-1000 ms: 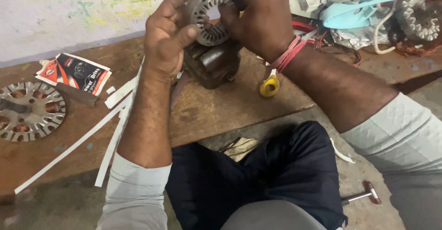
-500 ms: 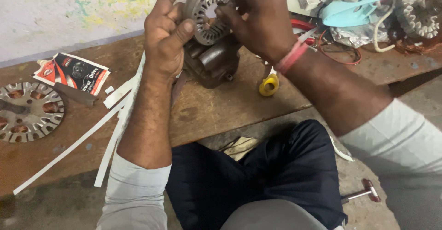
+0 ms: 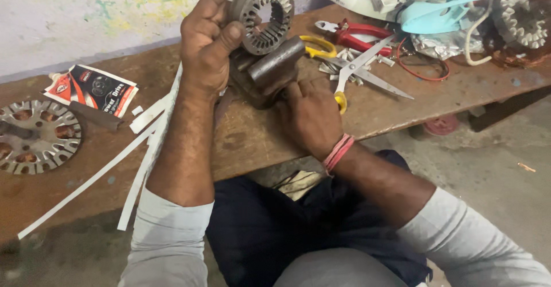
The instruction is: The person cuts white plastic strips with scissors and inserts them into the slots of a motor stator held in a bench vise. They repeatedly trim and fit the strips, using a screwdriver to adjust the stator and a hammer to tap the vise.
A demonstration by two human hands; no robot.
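Head view: wooden bench (image 3: 402,106) seen from above, lap below it.
Left hand (image 3: 206,49): closed around metal ring (image 3: 261,14), thumb pressed on its outer wall, fingers wrapped behind.
Metal ring: held up above bench, just over vise; round opening with inner teeth turned toward camera and slightly right; axis tilted, near level.
Right hand (image 3: 310,115): resting low on bench edge, fingers curled against vise (image 3: 267,72); how tight the hold is cannot be told.
Vise: dark, rusty, on bench between the hands; thick round bar pointing up to the right.
Count, slotted metal parts: one ring in hand, one flat toothed disc (image 3: 37,138) far left, one wound core (image 3: 522,17) far right.
Count, cutting tools: one pair of scissors (image 3: 367,72), blades pointing right; one pair of red pliers (image 3: 356,34).
Paper strips (image 3: 115,161): several, white, long, slanting left of forearm.
Packet (image 3: 92,89): one, red and white, near disc.
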